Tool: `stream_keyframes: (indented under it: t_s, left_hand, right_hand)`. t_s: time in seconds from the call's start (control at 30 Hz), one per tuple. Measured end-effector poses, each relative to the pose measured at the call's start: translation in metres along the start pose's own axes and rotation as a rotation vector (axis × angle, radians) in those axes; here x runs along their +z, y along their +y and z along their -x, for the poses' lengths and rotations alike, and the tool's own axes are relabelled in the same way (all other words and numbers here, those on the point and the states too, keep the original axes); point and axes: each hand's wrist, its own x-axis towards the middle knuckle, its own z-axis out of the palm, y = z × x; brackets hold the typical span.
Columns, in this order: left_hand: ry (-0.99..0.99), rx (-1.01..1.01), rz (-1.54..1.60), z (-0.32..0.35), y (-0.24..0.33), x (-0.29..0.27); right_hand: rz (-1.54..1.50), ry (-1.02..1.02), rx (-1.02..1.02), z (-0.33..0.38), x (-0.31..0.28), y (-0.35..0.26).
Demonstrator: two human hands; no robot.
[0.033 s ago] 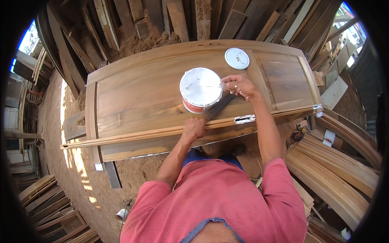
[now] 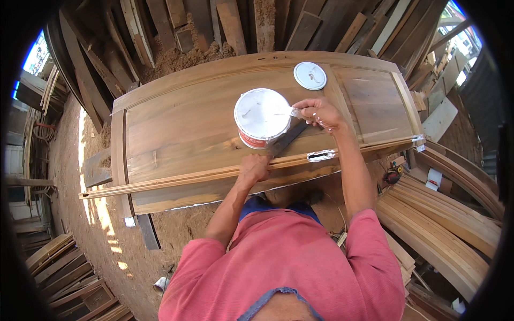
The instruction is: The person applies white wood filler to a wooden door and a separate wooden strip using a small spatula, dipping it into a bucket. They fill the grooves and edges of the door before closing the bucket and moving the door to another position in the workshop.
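Note:
A white bucket [image 2: 250,139] filled with thick white paint or paste stands on a wooden panelled door [image 2: 182,134]. My right hand [image 2: 321,114], spotted with white, grips a small paintbrush [image 2: 295,112] at the bucket's right rim; its tip reaches into the white stuff. My left hand [image 2: 254,167] is wrapped round a long narrow wooden strip [image 2: 203,175] lying along the door's near edge. White coats the slot [image 2: 322,155] cut in this strip. Between my hands a dark flat piece of wood [image 2: 289,140] lies slantwise on the door, beside the bucket.
The bucket's round white lid [image 2: 310,75] rests on the far part of the door. Many upright boards [image 2: 233,27] lean behind it. Stacked timber [image 2: 433,214] lies on the right, more [image 2: 69,267] at lower left. A red and black power tool [image 2: 392,175] sits at right.
The whole view has shifted slightly, so the bucket and lid appear a little further left. My hands keep nearly the same hold and place.

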Motion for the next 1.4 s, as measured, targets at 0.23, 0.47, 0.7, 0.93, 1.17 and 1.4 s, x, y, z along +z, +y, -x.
stream_keyframes:
  t_s: [0.23, 0.47, 0.7, 0.93, 1.17, 1.4]
  left_hand:
    - [-0.078, -0.01, -0.033, -0.001, 0.002, 0.009]
    - [-0.092, -0.019, -0.044, -0.002, 0.007, 0.005]
    - [-0.094, -0.033, -0.045, 0.002, 0.006, 0.001]
    - [-0.049, -0.015, -0.026, 0.004, 0.004, 0.005]
    - [-0.027, -0.001, -0.004, 0.003, 0.008, 0.002]
    - [-0.114, -0.053, -0.052, 0.001, 0.008, 0.001]
  right_hand:
    - [-0.01, 0.112, 0.054, 0.109, -0.074, 0.056]
    - [0.009, 0.295, 0.227, 0.122, -0.084, 0.152]
    - [0.118, 0.253, 0.273, 0.096, -0.054, 0.17]
    - [1.135, 0.191, 0.157, 0.091, -0.018, 0.109]
    - [1.433, 0.153, 0.374, 0.066, 0.007, 0.102]
    - [1.367, 0.171, 0.166, 0.076, 0.014, 0.112]
